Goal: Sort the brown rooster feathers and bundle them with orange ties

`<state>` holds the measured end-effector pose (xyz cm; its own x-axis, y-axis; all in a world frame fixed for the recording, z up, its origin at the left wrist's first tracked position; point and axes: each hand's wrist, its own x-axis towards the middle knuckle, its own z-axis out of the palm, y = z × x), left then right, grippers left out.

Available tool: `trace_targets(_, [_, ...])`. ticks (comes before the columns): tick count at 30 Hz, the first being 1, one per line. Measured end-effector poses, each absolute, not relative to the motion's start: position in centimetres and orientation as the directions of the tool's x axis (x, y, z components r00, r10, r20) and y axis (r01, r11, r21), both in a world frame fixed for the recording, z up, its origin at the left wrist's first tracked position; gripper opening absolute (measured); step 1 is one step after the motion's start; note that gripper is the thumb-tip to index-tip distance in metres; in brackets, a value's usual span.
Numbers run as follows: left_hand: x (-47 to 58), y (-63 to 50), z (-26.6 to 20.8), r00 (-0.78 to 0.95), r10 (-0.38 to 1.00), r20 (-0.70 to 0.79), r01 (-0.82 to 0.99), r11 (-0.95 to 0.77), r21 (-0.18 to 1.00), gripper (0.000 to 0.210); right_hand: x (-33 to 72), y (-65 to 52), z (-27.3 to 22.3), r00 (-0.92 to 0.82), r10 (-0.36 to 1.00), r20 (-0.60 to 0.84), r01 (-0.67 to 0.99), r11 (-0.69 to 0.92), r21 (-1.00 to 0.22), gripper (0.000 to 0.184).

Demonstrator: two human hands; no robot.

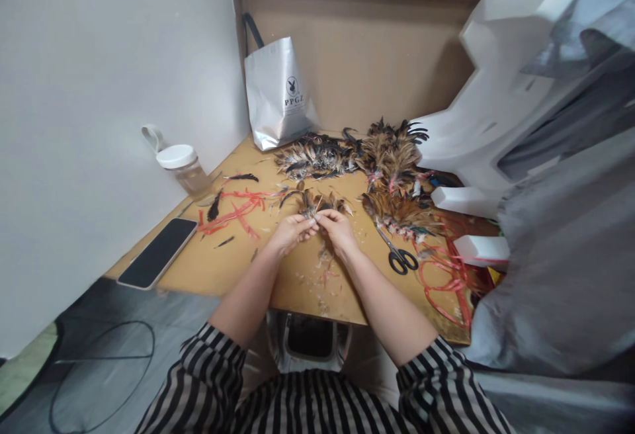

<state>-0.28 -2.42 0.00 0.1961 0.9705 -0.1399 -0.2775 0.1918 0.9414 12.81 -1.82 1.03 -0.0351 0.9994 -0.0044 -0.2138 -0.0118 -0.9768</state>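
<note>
Both of my hands meet over the middle of the wooden table, pinching brown and black feathers (308, 200) near their base. My left hand (294, 233) is closed on the feathers from the left. Close against it, my right hand (337, 227) has thumb and forefinger pressed together on the same feathers. A thin pale quill sticks up between the fingertips. Behind lie heaped bundles of feathers (391, 149), with a brown feather bundle (401, 209) to the right of my hands. Black-handled scissors (403, 260) lie right of my right wrist.
Red plastic strips (238, 212) lie left, with more red strips (451, 282) at right. A phone (159, 253) lies at the left edge near a white-lidded jar (184, 168). A silver bag (278, 93) stands at the back; white foam pieces (483, 123) are at right.
</note>
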Motion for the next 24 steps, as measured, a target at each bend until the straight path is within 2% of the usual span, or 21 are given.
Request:
trace_targets(5, [-0.5,-2.3,0.1,0.164,0.978,-0.131,-0.273,0.173,0.946,0.022,13.0,-1.5,0.9,-0.051,0.999,0.000,-0.142,-0.007,-0.990,0.024])
trace_targets(7, [-0.7,-2.0,0.1,0.108,0.986,-0.130,-0.301,0.157,0.941,0.022,13.4,-1.2,0.5,-0.035,0.998,0.060,-0.014,0.059,-0.998,0.023])
trace_targets(9, [-1.0,-1.8,0.2,0.044,0.991,-0.129,-0.348,0.136,0.928,0.022,13.8,-1.0,0.1,-0.054,0.986,0.155,0.189,0.163,-0.968,0.019])
trace_targets(12, [-1.3,-1.6,0.3,-0.037,0.990,-0.137,-0.404,0.111,0.908,0.022,14.3,-1.2,-0.1,-0.150,0.966,0.212,0.532,0.260,-0.806,0.014])
trace_targets(15, [-1.4,-1.6,0.2,-0.062,0.990,-0.129,-0.419,0.091,0.903,0.023,14.0,-1.8,0.2,-0.191,0.964,0.187,0.754,0.266,-0.601,0.013])
trace_targets(17, [-1.3,-1.6,0.0,-0.051,0.992,-0.115,-0.419,0.084,0.904,0.024,13.7,-2.1,0.3,-0.199,0.963,0.183,0.814,0.267,-0.517,0.013])
trace_targets(19, [-1.3,-1.6,-0.1,-0.040,0.993,-0.112,-0.419,0.085,0.904,0.024,13.4,-2.2,0.3,-0.201,0.961,0.190,0.825,0.270,-0.496,0.013])
trace_targets(21, [-1.3,-1.6,-0.2,-0.043,0.992,-0.118,-0.425,0.089,0.901,0.024,13.3,-2.1,0.1,-0.180,0.963,0.202,0.806,0.262,-0.531,0.013])
trace_targets(24, [-1.4,-1.5,-0.3,-0.044,0.991,-0.130,-0.442,0.098,0.892,0.022,13.5,-1.6,-0.1,-0.117,0.972,0.205,0.691,0.228,-0.686,0.012])
